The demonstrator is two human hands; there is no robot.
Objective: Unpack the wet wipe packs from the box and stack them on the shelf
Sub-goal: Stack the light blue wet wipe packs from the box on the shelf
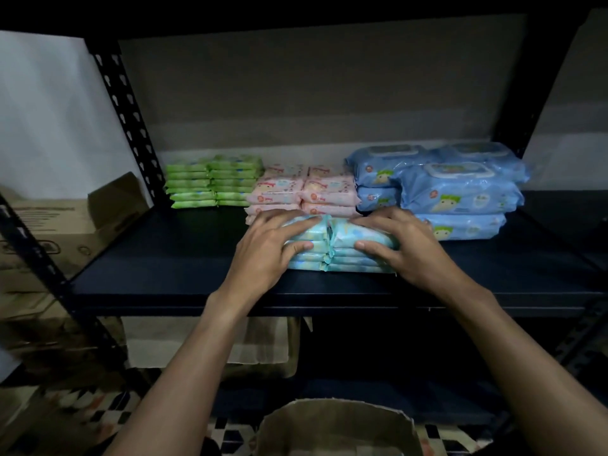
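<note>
**Soft, slippery packs, held as two piles on the shelf**

The aqua wet wipe packs [343, 233] sit near the front edge of the shelf [164, 258], about its middle, in two low piles side by side with their crimped ends meeting; they lie just in front of the pink packs [306, 192], and I cannot tell whether they touch. The left hand [273, 245] clamps the left pile and the right hand [394, 248] the right pile, each with fingers laid over the top pack and the thumb pressed on the near face; the hands are apart, with the seam between the piles showing between them. Each pack looks light, soft and squashy, with a glossy film that is likely slippery, so a loose pile would probably slide or fan out; the best hold is from top and side at once, squeezing the layers together, not by the thin crimped ends. The packs are flat pillows, pale aqua with a faint whitish print too blurred to read. Far left stand green packs [210, 182]; to the right, larger blue packs [454, 192] with lids; the open box [335, 426] lies low and near, below the shelf.
</note>
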